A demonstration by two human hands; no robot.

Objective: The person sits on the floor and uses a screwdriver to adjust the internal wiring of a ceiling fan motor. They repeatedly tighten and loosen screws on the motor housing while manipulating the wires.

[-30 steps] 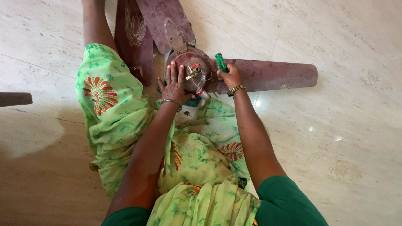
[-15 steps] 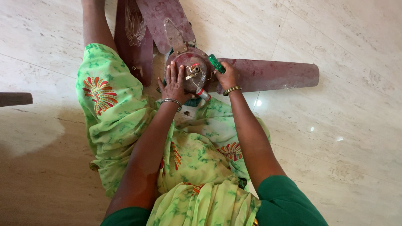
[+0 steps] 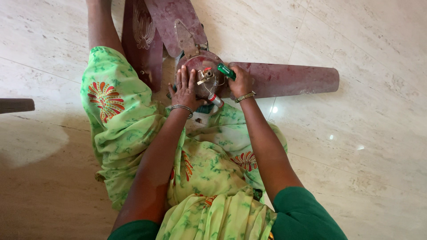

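Observation:
A dark red ceiling fan lies on the floor in front of my lap, its round motor housing (image 3: 195, 66) facing up with a short metal shaft and wires at the centre. My left hand (image 3: 186, 88) rests flat on the housing's near left side, fingers spread. My right hand (image 3: 240, 82) grips a green-handled screwdriver (image 3: 226, 71), its tip angled toward the housing's right edge. One blade (image 3: 289, 80) stretches right, another blade (image 3: 171, 18) runs to the top edge. A small red and white part (image 3: 215, 99) sits just below the housing.
I sit on a pale marble floor (image 3: 364, 146) in green patterned cloth (image 3: 120, 115), my left leg stretched up the left side. A third blade (image 3: 141, 40) lies beside that leg. A dark blade tip (image 3: 15, 105) juts in at the left edge.
My right hand has tilted the screwdriver from upright toward the housing. The left hand stays on the housing.

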